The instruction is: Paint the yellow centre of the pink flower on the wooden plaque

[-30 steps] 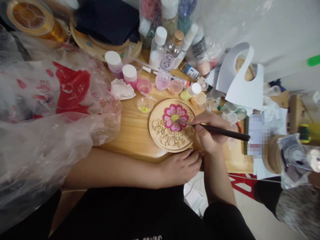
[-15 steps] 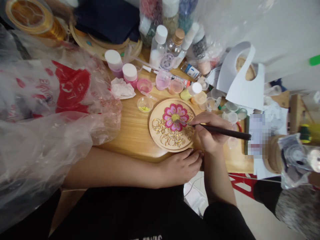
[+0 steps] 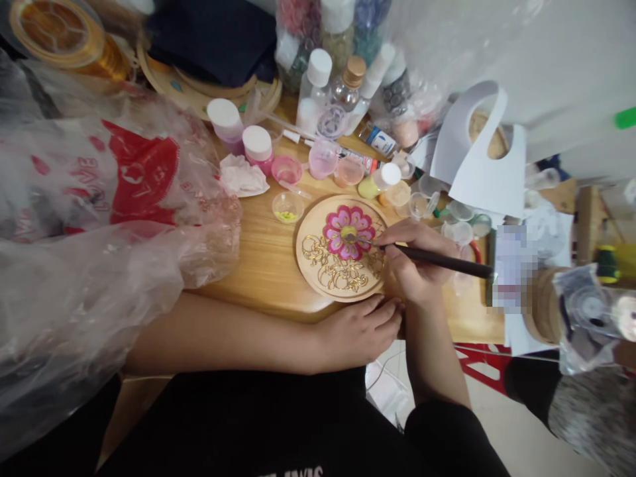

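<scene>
1. Left hand (image 3: pixel 360 334): palm down at the front edge of the wooden table (image 3: pixel 263 268), just below the disc's rim; fingers loosely extended, underside hidden, no held object visible.
2. Right hand (image 3: pixel 422 255): pinch grip, thumb and fingers closed round a slim dark-handled tool (image 3: pixel 444 260); handle slants off to the right.
3. Round wooden disc (image 3: pixel 312 225): flat on the table, between the hands and the row of cups. Tool tip at the yellow centre of its pink flower (image 3: pixel 340 222); contact cannot be told. Gold scroll outlines below flower.
4. Clear cup (image 3: pixel 288 209) with yellow-green bits: just beside the disc, upper left.
5. Beyond: pink cup (image 3: pixel 287 170), lilac cup (image 3: pixel 322 159), peach cup (image 3: pixel 348 172).
6. Farther back: white-capped bottle (image 3: pixel 314 99), upright.
</scene>
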{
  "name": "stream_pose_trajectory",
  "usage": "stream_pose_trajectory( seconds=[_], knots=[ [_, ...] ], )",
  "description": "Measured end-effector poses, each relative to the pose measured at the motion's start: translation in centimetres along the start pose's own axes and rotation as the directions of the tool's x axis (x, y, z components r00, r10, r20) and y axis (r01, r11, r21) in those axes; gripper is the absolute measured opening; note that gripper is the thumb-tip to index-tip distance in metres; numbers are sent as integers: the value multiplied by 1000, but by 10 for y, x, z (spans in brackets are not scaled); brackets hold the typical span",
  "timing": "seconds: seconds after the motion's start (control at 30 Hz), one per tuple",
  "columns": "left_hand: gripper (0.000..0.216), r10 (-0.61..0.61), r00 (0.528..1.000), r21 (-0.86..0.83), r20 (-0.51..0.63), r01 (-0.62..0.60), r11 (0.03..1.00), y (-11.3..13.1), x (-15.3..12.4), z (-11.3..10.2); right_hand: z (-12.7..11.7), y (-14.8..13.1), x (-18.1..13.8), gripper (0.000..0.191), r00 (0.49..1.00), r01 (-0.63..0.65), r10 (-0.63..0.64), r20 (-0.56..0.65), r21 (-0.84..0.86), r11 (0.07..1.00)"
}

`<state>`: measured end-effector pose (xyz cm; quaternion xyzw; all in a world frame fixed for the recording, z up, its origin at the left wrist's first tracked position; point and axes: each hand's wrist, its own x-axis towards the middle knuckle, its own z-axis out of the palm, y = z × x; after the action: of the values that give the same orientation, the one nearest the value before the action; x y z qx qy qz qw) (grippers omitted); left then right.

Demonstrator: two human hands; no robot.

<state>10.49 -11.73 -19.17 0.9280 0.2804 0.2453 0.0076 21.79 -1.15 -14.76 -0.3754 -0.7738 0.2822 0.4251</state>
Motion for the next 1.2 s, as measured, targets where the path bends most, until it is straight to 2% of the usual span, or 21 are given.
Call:
stream_pose_trajectory(
  seconds=[0.57, 0.77, 1.03, 1.2],
  knots=[
    [35, -8, 1000, -10, -22, 8, 1000, -1, 0, -2, 0, 1, 0, 17, 1000, 26, -26, -4, 41, 999],
    [35, -3, 1000, -7, 14, 3, 1000, 0, 1, -1, 1, 0, 0, 16, 1000, -1, 1, -11, 5, 1000],
    [37, -32, 998, -13, -61, 32, 999, 0, 1, 0, 0, 1, 0, 19, 1000, 16, -17, 5, 35, 999],
    [35, -18, 999, -12, -43, 17, 1000, 0, 0, 0, 0, 1, 0, 18, 1000, 15, -16, 9, 44, 999]
  ],
)
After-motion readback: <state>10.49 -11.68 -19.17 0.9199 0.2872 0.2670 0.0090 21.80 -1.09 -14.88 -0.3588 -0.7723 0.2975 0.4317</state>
